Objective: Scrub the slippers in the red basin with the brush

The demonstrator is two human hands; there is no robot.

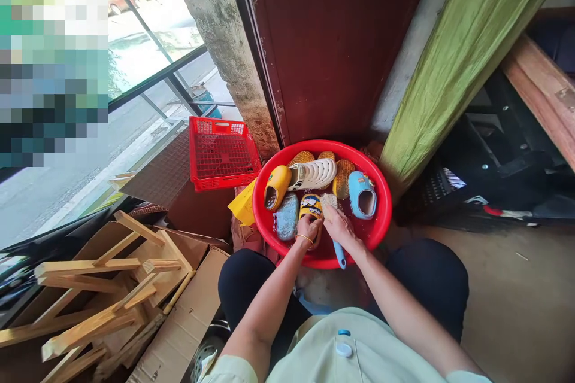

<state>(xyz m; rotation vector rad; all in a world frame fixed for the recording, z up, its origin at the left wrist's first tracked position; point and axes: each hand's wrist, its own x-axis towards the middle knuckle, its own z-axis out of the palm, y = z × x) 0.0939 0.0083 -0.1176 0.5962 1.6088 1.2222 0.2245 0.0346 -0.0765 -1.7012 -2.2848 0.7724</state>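
My left hand (309,227) grips a yellow slipper (311,204) with a cartoon print, inside the red basin (383,215). Close beside it, my right hand (339,224) is closed around a scrub brush with a blue handle (339,254). The pale bristles (329,200) are near the slipper's right side; I cannot tell whether they touch it. Around them in the basin lie a white clog (314,175), a yellow clog (277,185), a light blue clog (362,194), a blue shoe with its sole up (286,216) and several yellow-brown soles (344,178).
A red plastic crate (224,152) stands left of the basin, near a yellow sheet (244,203). Wooden stool frames (112,281) and cardboard (193,311) lie at lower left. A dark red door (332,42) is behind the basin, and a green curtain (462,54) hangs to the right.
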